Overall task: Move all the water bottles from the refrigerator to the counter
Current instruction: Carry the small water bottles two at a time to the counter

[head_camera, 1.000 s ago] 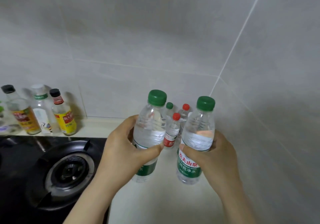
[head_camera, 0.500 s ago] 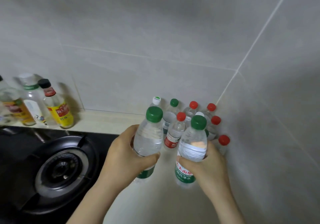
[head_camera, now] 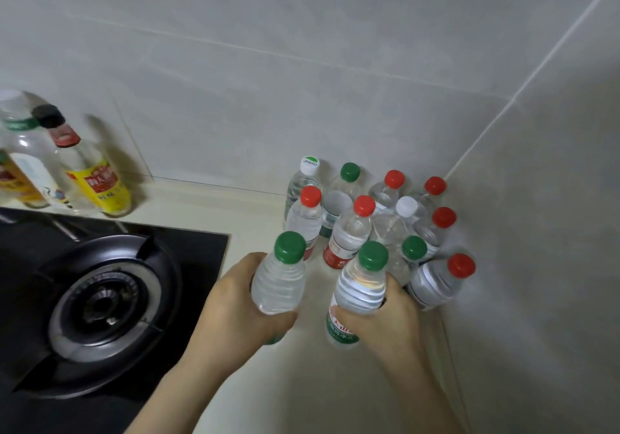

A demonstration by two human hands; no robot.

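Observation:
My left hand (head_camera: pixel 235 309) grips a clear water bottle with a green cap (head_camera: pixel 280 277), held upright. My right hand (head_camera: pixel 385 319) grips a second green-capped water bottle (head_camera: pixel 360 294) with a green label, its base low over the cream counter (head_camera: pixel 302 383). Just behind both, in the tiled corner, stands a cluster of several water bottles (head_camera: pixel 379 219) with red, green and white caps. The refrigerator is out of view.
A black gas hob with a round burner (head_camera: pixel 104 303) lies left of my hands. Condiment bottles (head_camera: pixel 90 172) stand against the back wall at the far left. Tiled walls (head_camera: pixel 536 232) close off the back and the right side.
Both hands have lowered the two bottles toward the counter, close in front of the cluster. My view has tilted down, so more of the bottle cluster shows.

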